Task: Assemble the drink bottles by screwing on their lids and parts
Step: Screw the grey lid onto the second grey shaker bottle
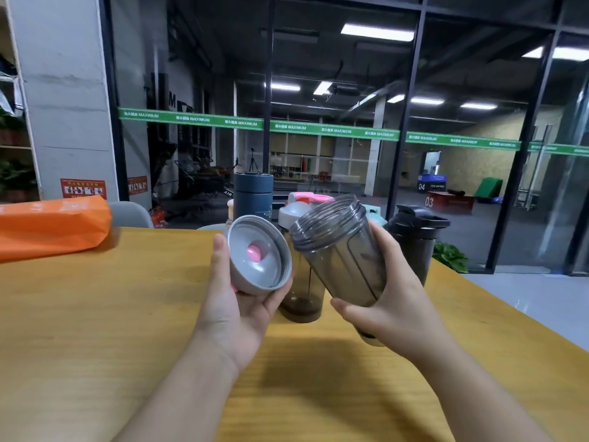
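Above table (95,314), lid (259,255) beside bottle (341,250)

Single head-worn wide-angle view, facing forward and slightly down across the bench (95,314), close above both raised hands, toward a glass wall (350,138) beyond. No second view.

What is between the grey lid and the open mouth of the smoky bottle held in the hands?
Nothing solid: in the head view a narrow gap separates the grey lid from the smoky bottle.
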